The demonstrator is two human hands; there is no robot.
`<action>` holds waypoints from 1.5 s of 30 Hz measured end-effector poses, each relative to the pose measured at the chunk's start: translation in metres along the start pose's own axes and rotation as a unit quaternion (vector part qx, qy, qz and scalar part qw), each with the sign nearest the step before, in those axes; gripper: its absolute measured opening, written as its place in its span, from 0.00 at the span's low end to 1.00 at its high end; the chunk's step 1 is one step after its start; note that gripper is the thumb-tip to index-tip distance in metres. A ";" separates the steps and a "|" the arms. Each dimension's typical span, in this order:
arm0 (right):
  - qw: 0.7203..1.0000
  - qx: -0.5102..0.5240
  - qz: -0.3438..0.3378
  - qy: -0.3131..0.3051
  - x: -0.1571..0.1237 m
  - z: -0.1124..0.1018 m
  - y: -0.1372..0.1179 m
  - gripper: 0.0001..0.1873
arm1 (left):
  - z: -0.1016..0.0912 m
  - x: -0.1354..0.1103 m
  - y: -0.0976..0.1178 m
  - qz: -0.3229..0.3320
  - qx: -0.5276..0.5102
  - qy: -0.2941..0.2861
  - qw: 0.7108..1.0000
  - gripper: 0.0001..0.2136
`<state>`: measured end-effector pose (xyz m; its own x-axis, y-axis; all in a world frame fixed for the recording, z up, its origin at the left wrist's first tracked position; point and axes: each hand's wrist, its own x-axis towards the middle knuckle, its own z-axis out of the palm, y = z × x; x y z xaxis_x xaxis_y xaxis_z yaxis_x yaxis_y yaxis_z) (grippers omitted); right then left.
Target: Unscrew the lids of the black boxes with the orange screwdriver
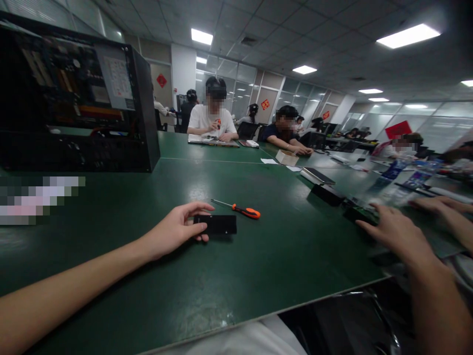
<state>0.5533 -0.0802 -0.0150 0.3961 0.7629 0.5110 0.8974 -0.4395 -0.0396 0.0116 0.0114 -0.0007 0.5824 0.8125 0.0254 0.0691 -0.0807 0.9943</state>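
My left hand (188, 224) is closed on a thin black rectangular plate (221, 225) with small holes, held just above the green table, thumb on top. Just beyond it lies a screwdriver (248, 211) with an orange and black handle, its shaft pointing left. Out to the right, my right hand (401, 234) reaches over the table with thumb and fingers apart. Under its fingertips is a dark part with some green, perhaps a circuit board (364, 213); blur hides whether they touch. Beside that lies a black box-like part (327, 194).
An open black computer case (142, 108) stands at the left. Another person's hand (443, 209) is close by my right hand. Two people work across the table (177, 187). A small box (287, 158), papers and plastic bottles (393, 169) stand farther back.
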 end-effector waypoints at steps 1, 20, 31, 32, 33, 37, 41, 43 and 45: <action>1.000 0.004 -0.009 0.019 -0.003 -0.008 -0.024 0.30 | 0.001 0.000 -0.001 -0.001 -0.013 -0.013 1.000 0.21; 0.787 0.407 -0.371 -0.278 -0.054 -0.077 -0.247 0.23 | 0.015 -0.016 -0.003 0.167 0.197 0.033 0.965 0.10; 0.985 -0.120 0.123 -0.034 -0.004 -0.037 0.005 0.25 | 0.017 -0.018 0.001 0.176 0.284 -0.032 0.942 0.06; 0.984 -0.117 0.124 -0.043 -0.005 -0.033 0.010 0.25 | 0.017 -0.018 0.001 0.175 0.287 -0.033 0.941 0.06; 0.985 -0.110 0.124 -0.053 -0.005 -0.030 0.011 0.25 | 0.017 -0.018 0.001 0.174 0.290 -0.033 0.940 0.06; 0.985 -0.082 0.106 -0.104 -0.002 -0.022 0.004 0.27 | 0.017 -0.017 0.002 0.170 0.299 -0.036 0.938 0.07; 0.985 -0.080 0.101 -0.119 0.001 -0.018 0.000 0.28 | 0.017 -0.018 0.001 0.177 0.303 -0.046 0.935 0.07; 0.984 -0.082 0.104 -0.116 0.001 -0.017 0.001 0.27 | 0.017 -0.018 0.001 0.179 0.303 -0.050 0.935 0.07; 0.985 -0.080 0.105 -0.114 0.001 -0.014 0.003 0.27 | 0.017 -0.018 0.000 0.182 0.302 -0.052 0.934 0.07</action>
<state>0.5539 -0.0878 -0.0031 0.6186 0.7263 0.2997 0.7569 -0.6532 0.0207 0.0145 -0.0130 -0.0025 0.7299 0.6097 0.3091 0.2770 -0.6772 0.6816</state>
